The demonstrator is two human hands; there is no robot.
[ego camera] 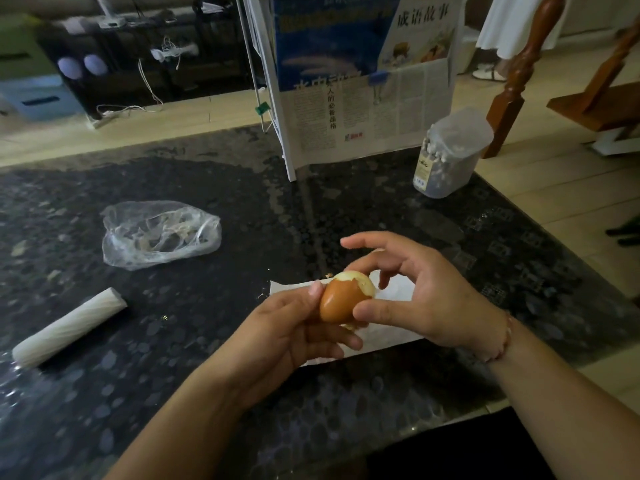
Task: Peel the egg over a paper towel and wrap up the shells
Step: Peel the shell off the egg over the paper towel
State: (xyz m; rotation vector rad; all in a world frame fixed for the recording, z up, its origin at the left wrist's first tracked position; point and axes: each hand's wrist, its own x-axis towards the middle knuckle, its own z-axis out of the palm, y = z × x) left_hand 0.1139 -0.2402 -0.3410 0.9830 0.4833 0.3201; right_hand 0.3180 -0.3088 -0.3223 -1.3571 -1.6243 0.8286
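A brown egg [341, 299] is held just above a white paper towel [391, 327] on the dark table. Its top end is bare of shell and shows pale egg white. My left hand [291, 337] grips the egg from the left and below. My right hand [426, 296] touches it from the right, thumb on the brown shell and fingers curled over the peeled end. A few small shell bits lie on the towel under the egg, mostly hidden by my hands.
A crumpled clear plastic bag [159, 233] lies at the left, and a white roll [69, 327] nearer the left edge. A plastic jar [450, 154] and a newspaper-covered stand [363, 98] are at the back. The table's edge runs along the right.
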